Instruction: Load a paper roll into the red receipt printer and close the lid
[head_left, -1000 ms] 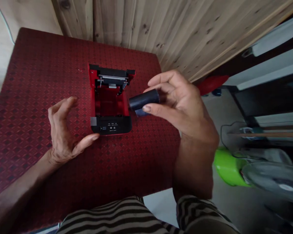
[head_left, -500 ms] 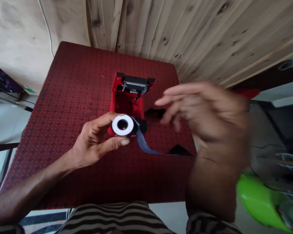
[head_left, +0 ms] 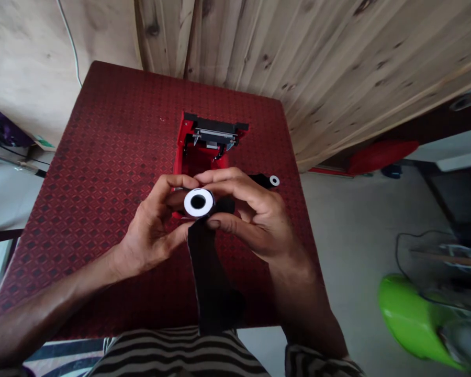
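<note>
Left hand (head_left: 151,238): my fingers are curled about the roll (head_left: 198,202) from its left, thumb below and fingertips above; a closed pinch, held above the table (head_left: 102,157) just in front of the printer (head_left: 208,152).
Right hand (head_left: 255,217): closed on the same roll from its right, thumb and forefinger also nipping the top of the strip (head_left: 212,277). I judge that two hands are used so the roll stays steady while the loose end is drawn.
Roll: white end face with dark core hole turned toward my camera; its dark wound body is mostly covered by my fingers.
Strip: a dark band hanging from the roll toward my lap (head_left: 180,356); its lower end merges with shadow and I cannot tell where it stops.
Printer: red, lid up, bay open toward me, so I judge it stands ready to be loaded; the front panel is hidden behind my hands.
Second roll (head_left: 269,180): lies on the table just right of the printer, partly behind my right fingers.
Cut off: both forearms at the frame edge.
</note>
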{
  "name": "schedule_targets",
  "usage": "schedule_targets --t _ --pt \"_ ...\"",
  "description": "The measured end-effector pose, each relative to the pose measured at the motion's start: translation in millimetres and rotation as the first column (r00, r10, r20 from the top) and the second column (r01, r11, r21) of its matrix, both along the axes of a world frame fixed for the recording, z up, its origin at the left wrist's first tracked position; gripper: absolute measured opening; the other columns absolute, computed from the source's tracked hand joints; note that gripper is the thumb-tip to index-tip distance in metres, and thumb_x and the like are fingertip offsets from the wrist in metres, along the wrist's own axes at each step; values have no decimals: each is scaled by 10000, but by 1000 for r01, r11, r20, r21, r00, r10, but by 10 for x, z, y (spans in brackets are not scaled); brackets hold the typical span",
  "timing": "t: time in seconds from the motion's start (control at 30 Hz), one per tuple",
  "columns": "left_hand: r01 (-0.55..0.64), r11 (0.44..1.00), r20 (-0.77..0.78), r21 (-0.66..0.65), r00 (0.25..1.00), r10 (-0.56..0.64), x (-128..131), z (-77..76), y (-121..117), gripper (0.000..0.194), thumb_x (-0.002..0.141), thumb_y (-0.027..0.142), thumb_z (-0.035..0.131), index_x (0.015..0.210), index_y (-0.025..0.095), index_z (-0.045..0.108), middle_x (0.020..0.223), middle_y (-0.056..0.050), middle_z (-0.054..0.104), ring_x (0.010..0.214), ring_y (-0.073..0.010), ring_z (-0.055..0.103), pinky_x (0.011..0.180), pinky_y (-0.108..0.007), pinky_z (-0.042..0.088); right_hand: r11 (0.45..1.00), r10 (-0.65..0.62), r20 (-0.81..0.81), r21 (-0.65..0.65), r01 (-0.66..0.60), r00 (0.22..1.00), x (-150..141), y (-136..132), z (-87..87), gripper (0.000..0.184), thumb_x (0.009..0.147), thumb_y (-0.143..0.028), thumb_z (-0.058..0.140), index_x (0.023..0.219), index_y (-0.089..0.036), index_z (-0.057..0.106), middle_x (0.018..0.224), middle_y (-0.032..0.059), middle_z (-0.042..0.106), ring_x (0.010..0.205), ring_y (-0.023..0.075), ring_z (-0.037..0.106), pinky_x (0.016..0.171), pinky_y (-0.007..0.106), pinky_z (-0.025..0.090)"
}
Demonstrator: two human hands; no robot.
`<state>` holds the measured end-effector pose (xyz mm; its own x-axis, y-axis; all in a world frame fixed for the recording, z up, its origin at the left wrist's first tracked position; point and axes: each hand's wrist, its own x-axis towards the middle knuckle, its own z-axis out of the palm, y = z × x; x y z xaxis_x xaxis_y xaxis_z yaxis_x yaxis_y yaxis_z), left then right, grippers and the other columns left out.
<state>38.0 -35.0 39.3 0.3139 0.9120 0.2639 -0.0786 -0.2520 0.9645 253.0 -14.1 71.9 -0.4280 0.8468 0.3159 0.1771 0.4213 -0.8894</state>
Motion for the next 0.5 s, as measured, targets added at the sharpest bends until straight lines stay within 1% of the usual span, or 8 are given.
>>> schedule_targets --t 0.1,0.17,0.2,0.27,0.33,0.4,0.43,0.5 --pt "-50 984 -199 169 976 83 -46 -6 15 382 1008 388 784 1305 268 577 1137 -64 788 951 -201 795 803 -327 688 998 -45 92 38 41 995 61 -1 90 274 959 -429 845 1221 -361 801 1267 41 796 1205 279 740 1070 485 621" --pt "-59 950 -286 305 946 151 -96 -10 21 326 1011 354 776 1283 265 621 1100 -54 787 903 -194 779 779 -338 691 992 -105 174 93 90 979 111 67 122 256 976 -414 824 1224 -365 787 1180 34 810 1138 282 750 1039 492 626" --pt "-56 941 -308 334 937 165 -120 -10 16 286 1025 337 756 1274 256 640 1080 -51 792 894 -189 779 784 -335 691 986 -136 220 125 110 966 132 123 112 244 988 -401 809 1226 -362 781 1157 31 812 1113 282 752 1025 495 627" --pt "-35 961 -333 273 934 129 -159 0 -17 248 1074 321 685 1304 231 655 1028 -43 806 859 -171 788 786 -309 679 974 -181 311 191 125 933 154 260 32 207 1006 -362 781 1212 -341 775 1157 30 815 1099 283 754 1017 496 619" --pt "-15 995 -328 96 944 46 -179 22 -69 275 1136 357 571 1352 204 645 962 -33 815 761 -143 783 716 -265 650 971 -180 398 221 96 899 142 400 -101 165 1020 -329 751 1183 -309 772 1184 38 818 1115 287 752 1024 489 603" --pt "-11 998 -280 -60 960 -6 -180 46 -116 328 1160 434 510 1312 181 652 846 -13 792 622 -119 736 588 -226 590 972 -173 466 221 75 868 105 509 -233 136 1028 -335 733 1146 -278 768 1176 55 821 1120 300 746 1016 481 587" --pt "-21 995 -260 -102 966 -6 -176 52 -131 334 1152 466 526 1264 179 657 802 -2 773 573 -112 706 536 -214 555 974 -171 495 217 69 852 81 547 -283 134 1031 -348 728 1132 -268 765 1166 64 822 1118 308 742 1011 481 578" --pt "-52 994 -255 -91 966 27 -166 43 -145 310 1106 493 627 1191 196 646 769 19 752 535 -104 669 488 -203 512 975 -175 554 215 64 814 33 592 -337 118 1029 -338 723 1113 -262 757 1140 74 818 1104 321 729 993 486 559"
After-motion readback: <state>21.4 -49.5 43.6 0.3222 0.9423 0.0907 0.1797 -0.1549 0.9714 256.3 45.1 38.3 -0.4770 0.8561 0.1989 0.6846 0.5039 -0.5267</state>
